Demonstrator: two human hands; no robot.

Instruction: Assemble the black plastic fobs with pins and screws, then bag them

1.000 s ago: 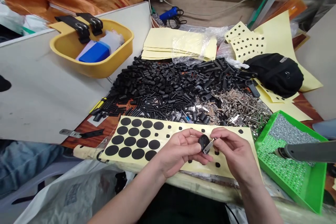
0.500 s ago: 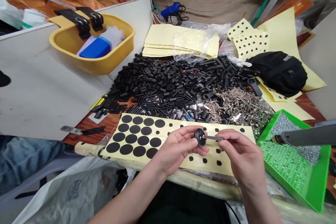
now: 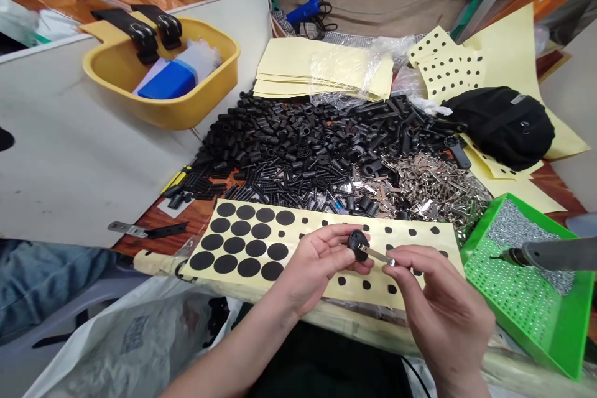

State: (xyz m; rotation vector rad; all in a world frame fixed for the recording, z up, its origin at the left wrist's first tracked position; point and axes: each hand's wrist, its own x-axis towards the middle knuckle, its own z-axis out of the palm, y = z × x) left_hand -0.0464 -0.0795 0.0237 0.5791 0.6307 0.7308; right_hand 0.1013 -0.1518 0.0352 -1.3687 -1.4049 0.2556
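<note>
Between the thumb and fingers of my left hand [image 3: 321, 264] is a round black plastic part [image 3: 357, 245], its hollow side turned toward my right hand. My right hand [image 3: 438, 298] pinches the outer end of a thin metal strip [image 3: 375, 254]; the strip's other end meets the round part. Whether it is fixed there I cannot tell. Both hands are above a yellow sheet [image 3: 298, 289] with large black round stickers [image 3: 252, 267] on its left side and small black dots on its right.
Behind the sheet lie heaps of black plastic parts [image 3: 280, 130] and metal strips [image 3: 438, 183]. A green tray [image 3: 517, 298] of screws stands at right, an electric screwdriver [image 3: 555, 254] over it. A yellow bin [image 3: 163, 113] hangs at left. A black cap [image 3: 506, 124] lies back right.
My right hand has shifted slightly right and down, and the metal strip now slants downward to the right. The round part has turned a little in my left hand.
</note>
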